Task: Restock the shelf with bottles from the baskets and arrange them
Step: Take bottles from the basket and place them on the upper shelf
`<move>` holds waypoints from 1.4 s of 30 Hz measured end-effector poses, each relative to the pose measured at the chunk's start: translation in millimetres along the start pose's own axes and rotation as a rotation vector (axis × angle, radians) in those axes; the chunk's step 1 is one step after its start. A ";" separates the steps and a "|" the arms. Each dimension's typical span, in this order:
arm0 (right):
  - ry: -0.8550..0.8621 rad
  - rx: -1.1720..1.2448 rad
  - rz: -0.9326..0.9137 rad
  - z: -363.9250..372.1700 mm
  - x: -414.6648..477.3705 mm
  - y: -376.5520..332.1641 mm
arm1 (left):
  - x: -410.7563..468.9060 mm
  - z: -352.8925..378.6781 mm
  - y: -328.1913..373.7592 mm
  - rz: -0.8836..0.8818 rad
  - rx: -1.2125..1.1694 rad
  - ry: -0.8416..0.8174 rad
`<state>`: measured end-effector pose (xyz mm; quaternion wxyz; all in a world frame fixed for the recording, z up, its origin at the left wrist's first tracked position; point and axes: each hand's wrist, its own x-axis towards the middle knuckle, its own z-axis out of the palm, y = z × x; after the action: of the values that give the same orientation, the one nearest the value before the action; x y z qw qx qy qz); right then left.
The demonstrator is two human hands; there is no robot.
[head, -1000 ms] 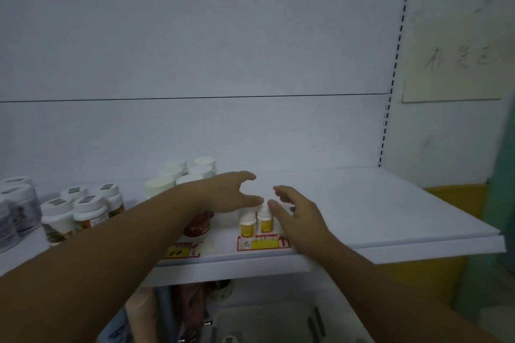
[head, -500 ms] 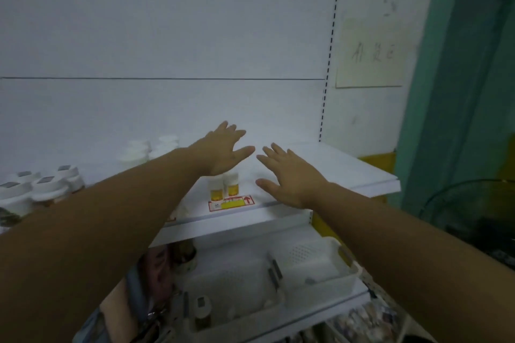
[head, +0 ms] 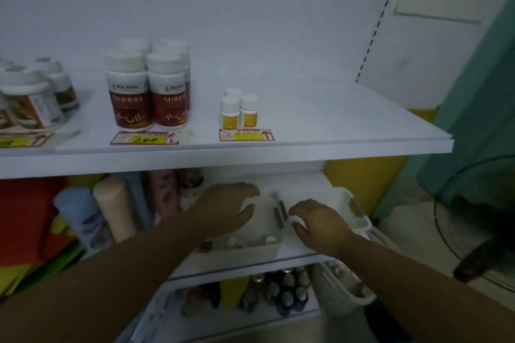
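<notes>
On the upper shelf (head: 334,131) stand three small white bottles with yellow labels (head: 239,111) behind a price tag. One shelf lower sit two white perforated baskets side by side. My left hand (head: 225,209) hovers over the left basket (head: 250,252), fingers curved and apart, with nothing in it. A few small bottles (head: 269,239) lie at that basket's front. My right hand (head: 320,225) reaches down into the right basket (head: 354,203), fingers bent and apart, with nothing in its grasp.
Red-labelled white bottles (head: 147,92) and wide jars (head: 33,97) stand further left on the upper shelf. Tall tubes (head: 111,211) and orange packs fill the lower shelf's left. Dark bottles (head: 278,289) crowd the bottom shelf beside a woven basket (head: 342,289). A fan (head: 473,248) stands at right.
Both hands left the small yellow-labelled bottles on the upper shelf and dropped to the baskets on the shelf below. The view tilted down and closer.
</notes>
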<state>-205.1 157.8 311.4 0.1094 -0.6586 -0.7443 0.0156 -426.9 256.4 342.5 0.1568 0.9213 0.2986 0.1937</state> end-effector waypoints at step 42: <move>-0.027 1.381 0.633 13.2 36.2 -39.1 | -21.1 24.0 -6.5 -0.681 -0.994 0.350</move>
<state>-249.6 189.8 310.2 0.4782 -0.6223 -0.3421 0.5167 -435.0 244.3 313.3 0.5683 0.5461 0.4708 0.3964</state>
